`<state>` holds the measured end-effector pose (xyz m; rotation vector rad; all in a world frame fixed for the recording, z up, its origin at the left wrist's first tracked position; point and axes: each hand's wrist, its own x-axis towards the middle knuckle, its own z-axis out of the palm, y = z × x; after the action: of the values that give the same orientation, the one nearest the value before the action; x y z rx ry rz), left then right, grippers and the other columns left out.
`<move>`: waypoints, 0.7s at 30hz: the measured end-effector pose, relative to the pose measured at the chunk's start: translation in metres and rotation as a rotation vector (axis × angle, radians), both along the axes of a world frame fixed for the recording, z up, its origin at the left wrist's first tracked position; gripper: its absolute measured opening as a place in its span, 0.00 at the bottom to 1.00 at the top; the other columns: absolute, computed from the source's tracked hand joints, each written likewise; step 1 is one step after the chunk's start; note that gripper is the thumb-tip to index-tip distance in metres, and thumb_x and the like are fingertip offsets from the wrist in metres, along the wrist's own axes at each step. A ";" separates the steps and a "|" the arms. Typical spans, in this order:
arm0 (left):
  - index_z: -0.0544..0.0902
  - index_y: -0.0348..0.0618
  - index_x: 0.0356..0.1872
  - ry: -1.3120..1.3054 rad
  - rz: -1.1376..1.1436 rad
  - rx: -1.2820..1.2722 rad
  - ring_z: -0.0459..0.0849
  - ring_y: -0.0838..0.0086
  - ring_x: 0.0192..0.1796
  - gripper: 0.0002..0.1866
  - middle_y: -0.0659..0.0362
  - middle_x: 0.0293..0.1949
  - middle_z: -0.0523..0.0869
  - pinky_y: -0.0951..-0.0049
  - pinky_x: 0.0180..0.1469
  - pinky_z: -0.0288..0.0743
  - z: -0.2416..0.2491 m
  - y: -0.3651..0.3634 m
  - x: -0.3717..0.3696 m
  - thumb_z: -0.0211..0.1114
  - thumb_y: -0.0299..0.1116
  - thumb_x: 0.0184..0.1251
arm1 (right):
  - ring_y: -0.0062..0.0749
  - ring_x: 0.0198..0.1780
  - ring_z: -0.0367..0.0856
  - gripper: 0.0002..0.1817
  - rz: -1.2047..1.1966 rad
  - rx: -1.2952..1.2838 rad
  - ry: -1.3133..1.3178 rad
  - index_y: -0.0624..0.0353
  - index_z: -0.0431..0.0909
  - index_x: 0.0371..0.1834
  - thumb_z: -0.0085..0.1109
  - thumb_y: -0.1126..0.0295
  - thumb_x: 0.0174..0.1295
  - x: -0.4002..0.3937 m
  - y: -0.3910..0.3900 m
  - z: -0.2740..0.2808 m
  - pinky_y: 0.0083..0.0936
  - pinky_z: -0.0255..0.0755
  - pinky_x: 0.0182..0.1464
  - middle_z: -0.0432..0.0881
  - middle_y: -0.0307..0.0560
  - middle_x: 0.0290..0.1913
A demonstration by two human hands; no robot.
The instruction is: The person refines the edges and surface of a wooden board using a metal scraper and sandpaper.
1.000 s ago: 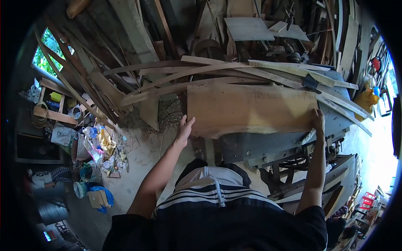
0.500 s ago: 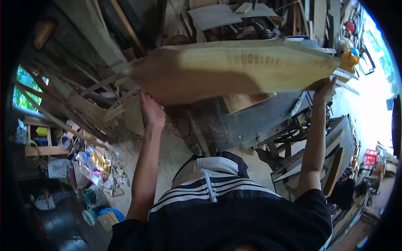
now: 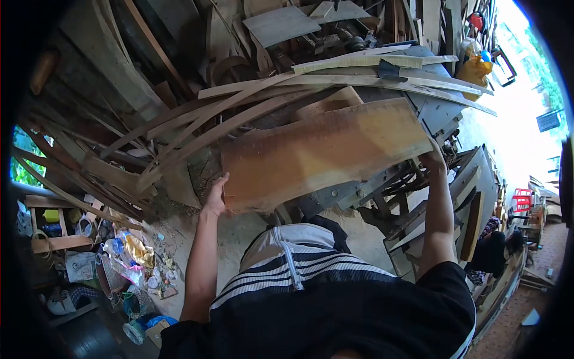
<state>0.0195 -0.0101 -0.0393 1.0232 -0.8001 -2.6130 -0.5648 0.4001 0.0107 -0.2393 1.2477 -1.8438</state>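
Observation:
A wide wooden plank (image 3: pixel 323 149) with a rough, wavy edge is held up in front of my body, its broad face turned toward me. My left hand (image 3: pixel 216 194) grips its left end near the lower corner, thumb on the near face. At the opposite end, my right hand (image 3: pixel 434 157) holds the lower right corner, fingers partly hidden behind the wood. Beneath and behind the plank is a grey metal machine table (image 3: pixel 335 196). Another piece of wood (image 3: pixel 329 103) shows just past the plank's far edge.
Long thin wood strips (image 3: pixel 353 79) lie across the far side of the machine. Boards (image 3: pixel 84 78) lean at the left. Litter and plastic bags (image 3: pixel 134 248) cover the floor at lower left. A second machine (image 3: pixel 472 197) stands at my right; a red chair (image 3: pixel 522 200) is farther off.
The plank has come down and closer to me, and its face has turned. Wood strips behind it now show. Both hands keep their hold at the ends.

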 end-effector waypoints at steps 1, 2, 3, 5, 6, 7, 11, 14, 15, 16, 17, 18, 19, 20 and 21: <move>0.73 0.42 0.66 -0.059 -0.007 0.012 0.79 0.65 0.63 0.26 0.55 0.63 0.79 0.59 0.65 0.74 0.001 0.003 -0.002 0.61 0.45 0.74 | 0.33 0.55 0.83 0.22 0.059 0.038 0.066 0.65 0.75 0.63 0.50 0.61 0.75 0.002 0.001 0.000 0.31 0.76 0.59 0.83 0.47 0.56; 0.73 0.42 0.66 -0.060 -0.002 0.016 0.79 0.65 0.63 0.26 0.55 0.63 0.79 0.59 0.65 0.74 0.002 0.007 -0.005 0.61 0.45 0.74 | 0.33 0.55 0.83 0.22 0.064 0.041 0.064 0.65 0.75 0.63 0.50 0.61 0.75 0.006 0.002 -0.002 0.31 0.76 0.59 0.83 0.47 0.56; 0.73 0.42 0.66 -0.148 0.042 -0.095 0.79 0.64 0.63 0.26 0.54 0.62 0.80 0.58 0.65 0.74 0.002 0.011 -0.011 0.60 0.46 0.74 | 0.32 0.55 0.83 0.22 0.005 0.104 0.033 0.65 0.75 0.63 0.50 0.59 0.75 0.012 0.002 -0.005 0.30 0.77 0.59 0.83 0.47 0.56; 0.73 0.42 0.66 -0.240 0.090 -0.203 0.79 0.64 0.64 0.26 0.54 0.61 0.81 0.58 0.66 0.74 0.005 0.013 -0.018 0.59 0.46 0.75 | 0.31 0.55 0.83 0.25 -0.043 0.104 -0.070 0.63 0.76 0.63 0.49 0.54 0.76 0.033 -0.004 0.003 0.29 0.77 0.58 0.83 0.46 0.56; 0.74 0.42 0.65 -0.242 0.119 -0.167 0.80 0.64 0.63 0.26 0.55 0.61 0.81 0.57 0.65 0.75 0.005 0.012 -0.019 0.61 0.45 0.73 | 0.31 0.55 0.83 0.25 -0.036 0.106 -0.071 0.63 0.76 0.63 0.49 0.54 0.76 0.039 -0.010 0.011 0.29 0.77 0.58 0.83 0.46 0.56; 0.75 0.43 0.65 -0.246 0.147 -0.133 0.80 0.64 0.63 0.25 0.55 0.60 0.82 0.57 0.65 0.75 0.005 0.012 -0.019 0.63 0.45 0.72 | 0.31 0.54 0.83 0.25 -0.036 0.120 -0.098 0.62 0.76 0.63 0.49 0.53 0.76 0.050 -0.018 0.024 0.28 0.77 0.57 0.84 0.46 0.55; 0.75 0.43 0.64 -0.269 0.215 -0.152 0.80 0.63 0.62 0.25 0.55 0.60 0.82 0.57 0.64 0.75 0.021 0.015 -0.025 0.62 0.46 0.72 | 0.26 0.54 0.82 0.24 0.007 0.364 0.149 0.63 0.78 0.61 0.52 0.54 0.75 0.036 -0.027 0.035 0.24 0.75 0.55 0.84 0.43 0.54; 0.73 0.44 0.67 -0.168 0.180 -0.096 0.80 0.62 0.62 0.30 0.55 0.62 0.80 0.57 0.65 0.74 0.014 0.010 -0.026 0.65 0.49 0.70 | 0.20 0.47 0.81 0.23 -0.022 0.342 0.371 0.63 0.79 0.60 0.56 0.56 0.73 0.029 -0.039 0.039 0.20 0.75 0.46 0.84 0.38 0.50; 0.73 0.44 0.67 -0.182 0.178 -0.069 0.80 0.61 0.62 0.30 0.55 0.62 0.80 0.57 0.65 0.73 0.015 0.011 -0.028 0.64 0.49 0.70 | 0.21 0.43 0.81 0.22 -0.032 0.477 0.453 0.65 0.81 0.57 0.57 0.56 0.72 0.017 -0.043 0.028 0.21 0.75 0.44 0.85 0.36 0.45; 0.73 0.44 0.67 -0.200 0.177 -0.043 0.80 0.61 0.62 0.30 0.54 0.62 0.80 0.57 0.65 0.73 0.015 0.011 -0.028 0.64 0.50 0.70 | 0.21 0.40 0.81 0.22 -0.066 0.538 0.553 0.65 0.83 0.54 0.58 0.56 0.71 0.013 -0.052 0.021 0.21 0.75 0.44 0.85 0.37 0.40; 0.73 0.44 0.68 -0.237 0.176 -0.049 0.79 0.60 0.63 0.30 0.55 0.63 0.79 0.56 0.66 0.72 0.008 0.011 -0.028 0.64 0.50 0.70 | 0.21 0.39 0.81 0.22 -0.052 0.731 0.726 0.64 0.83 0.53 0.59 0.55 0.70 0.004 -0.060 0.010 0.23 0.75 0.45 0.86 0.38 0.37; 0.73 0.44 0.68 -0.235 0.151 -0.047 0.79 0.60 0.63 0.30 0.55 0.63 0.79 0.56 0.66 0.72 0.009 0.013 -0.028 0.64 0.50 0.70 | 0.32 0.41 0.85 0.23 -0.169 0.745 0.842 0.61 0.83 0.54 0.57 0.53 0.70 0.000 -0.065 -0.005 0.29 0.76 0.46 0.88 0.45 0.38; 0.72 0.44 0.68 -0.253 0.185 -0.067 0.78 0.60 0.64 0.31 0.55 0.64 0.79 0.56 0.66 0.72 0.013 0.016 -0.030 0.64 0.50 0.70 | 0.39 0.43 0.86 0.23 -0.336 0.794 0.942 0.61 0.83 0.54 0.56 0.53 0.70 -0.003 -0.066 -0.015 0.32 0.76 0.48 0.88 0.49 0.40; 0.72 0.44 0.68 -0.268 0.222 -0.085 0.77 0.60 0.65 0.31 0.55 0.64 0.78 0.56 0.67 0.71 0.012 0.018 -0.030 0.64 0.50 0.71 | 0.47 0.46 0.86 0.23 -0.504 0.842 1.045 0.61 0.83 0.53 0.55 0.52 0.70 -0.008 -0.060 -0.024 0.35 0.76 0.50 0.89 0.53 0.41; 0.72 0.44 0.69 -0.249 0.202 -0.083 0.76 0.61 0.66 0.31 0.55 0.65 0.77 0.56 0.67 0.71 0.012 0.017 -0.029 0.63 0.50 0.71 | 0.42 0.44 0.86 0.22 -0.595 0.972 1.083 0.62 0.83 0.52 0.55 0.53 0.70 -0.011 -0.047 -0.029 0.35 0.76 0.50 0.89 0.50 0.41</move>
<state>-0.0093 0.0064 -0.0274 1.3474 -0.8034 -2.2945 -0.5759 0.3531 -0.0188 -0.3474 3.0635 -1.2504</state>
